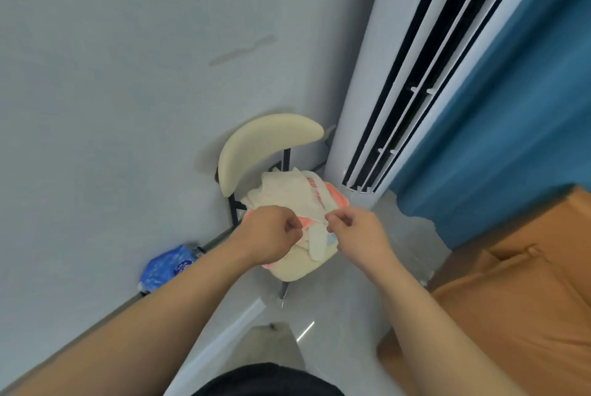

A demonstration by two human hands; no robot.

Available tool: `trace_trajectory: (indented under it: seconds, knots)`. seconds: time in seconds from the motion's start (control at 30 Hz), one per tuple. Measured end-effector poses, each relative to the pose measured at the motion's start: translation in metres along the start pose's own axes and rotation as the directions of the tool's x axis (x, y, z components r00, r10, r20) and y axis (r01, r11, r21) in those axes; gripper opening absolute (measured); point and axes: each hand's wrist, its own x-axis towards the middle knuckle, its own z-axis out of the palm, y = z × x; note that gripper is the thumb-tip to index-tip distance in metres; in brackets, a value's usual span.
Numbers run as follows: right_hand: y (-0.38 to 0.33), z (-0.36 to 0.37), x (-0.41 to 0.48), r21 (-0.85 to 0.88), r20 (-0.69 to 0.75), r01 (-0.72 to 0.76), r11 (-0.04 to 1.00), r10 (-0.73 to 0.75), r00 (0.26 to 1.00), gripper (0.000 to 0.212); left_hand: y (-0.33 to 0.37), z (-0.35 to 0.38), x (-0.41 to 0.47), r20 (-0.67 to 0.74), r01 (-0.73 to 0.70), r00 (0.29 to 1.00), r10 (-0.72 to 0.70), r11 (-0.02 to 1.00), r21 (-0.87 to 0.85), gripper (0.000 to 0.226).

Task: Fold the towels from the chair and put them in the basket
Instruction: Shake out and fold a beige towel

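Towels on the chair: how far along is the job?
Done: nothing visible; no folded towel and no basket in view. In hand: the left hand and right hand both pinch the near edge of the cream towel, which tops the heap on the chair. Remaining: folding it, the pink towel beneath and any others, then basketing them all.

The person's forearms are bare from elbow to wrist, and the left hand (271, 235) and right hand (355, 232) are bare too. A plain black garment (268, 379) covers the body; only a rounded strip of it shows, so its cut cannot be told.
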Motion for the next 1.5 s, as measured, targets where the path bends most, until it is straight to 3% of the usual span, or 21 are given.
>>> trace_trajectory:
  seconds: [0.33, 0.6, 0.7, 0.83, 1.03, 1.1, 1.23, 1.3, 1.4, 1.5]
  knots:
    - [0.008, -0.067, 0.184, -0.184, 0.208, 0.104, 0.977, -0.065, 0.976, 0.016, 0.015, 0.001, 0.172, -0.049, 0.18, 0.982, -0.18, 0.984, -0.008, 0.025]
    - [0.025, -0.1, 0.3, -0.336, 0.384, 0.155, 0.929, -0.015, 0.923, 0.019, 0.045, -0.004, 0.282, -0.055, 0.281, 0.957, -0.284, 0.958, -0.058, 0.024]
    - [0.04, -0.098, 0.337, -0.345, 0.491, 0.192, 0.919, 0.002, 0.871, 0.021, 0.05, 0.003, 0.305, -0.079, 0.346, 0.933, -0.352, 0.934, -0.09, 0.02]
    - [0.069, -0.097, 0.385, -0.407, 0.63, 0.342, 0.847, -0.011, 0.776, 0.024, 0.057, 0.031, 0.321, -0.128, 0.47, 0.861, -0.492, 0.866, -0.172, 0.018]
    - [0.124, -0.095, 0.435, -0.456, 0.801, 0.499, 0.737, 0.096, 0.591, 0.017, 0.088, 0.097, 0.309, -0.113, 0.655, 0.673, -0.731, 0.659, -0.368, 0.016]
    - [0.145, -0.088, 0.451, -0.469, 0.81, 0.521, 0.713, 0.112, 0.575, 0.015, 0.089, 0.123, 0.31, -0.106, 0.691, 0.612, -0.783, 0.596, -0.409, 0.015]
    - [0.191, -0.058, 0.466, -0.472, 0.798, 0.543, 0.694, 0.074, 0.599, 0.068, 0.08, 0.177, 0.325, -0.072, 0.704, 0.557, -0.827, 0.516, -0.487, 0.012]
    - [0.216, -0.036, 0.465, -0.466, 0.805, 0.567, 0.68, 0.059, 0.59, 0.08, 0.066, 0.207, 0.339, -0.032, 0.686, 0.539, -0.841, 0.461, -0.563, 0.014]
    - [0.261, 0.006, 0.468, -0.507, 0.821, 0.636, 0.582, 0.101, 0.562, 0.035, 0.032, 0.252, 0.363, -0.037, 0.631, 0.505, -0.862, 0.398, -0.666, 0.021]
    - [0.316, 0.048, 0.472, -0.488, 0.823, 0.666, 0.565, 0.043, 0.567, 0.03, -0.004, 0.299, 0.381, -0.131, 0.569, 0.487, -0.863, 0.428, -0.702, 0.024]
